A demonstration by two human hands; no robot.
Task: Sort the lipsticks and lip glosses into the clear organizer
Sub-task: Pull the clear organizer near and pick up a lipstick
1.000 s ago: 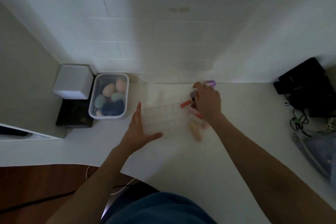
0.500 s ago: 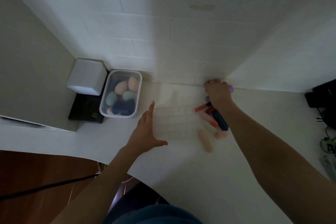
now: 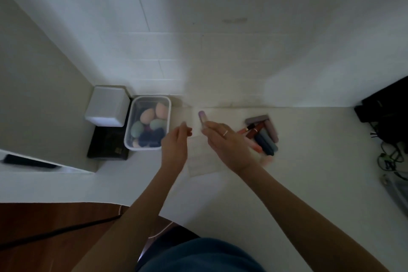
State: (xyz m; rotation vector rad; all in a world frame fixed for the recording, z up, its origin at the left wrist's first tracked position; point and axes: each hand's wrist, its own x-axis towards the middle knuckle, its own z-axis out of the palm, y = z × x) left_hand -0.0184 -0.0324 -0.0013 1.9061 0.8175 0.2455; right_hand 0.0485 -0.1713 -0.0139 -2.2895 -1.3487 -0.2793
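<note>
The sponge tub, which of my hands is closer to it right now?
Left. Your left hand hovers just beside the sponge tub, by its right wall. Your right hand is farther right, holding a purple-capped tube over the organizer.

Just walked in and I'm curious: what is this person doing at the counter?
A person is sorting lip products into a clear organizer on the white counter. The right hand holds a purple-capped tube above the organizer, while the left hand hovers at its left edge, holding nothing. A pile of lipsticks and glosses waits to the right. A tub of makeup sponges sits to the left.
</note>
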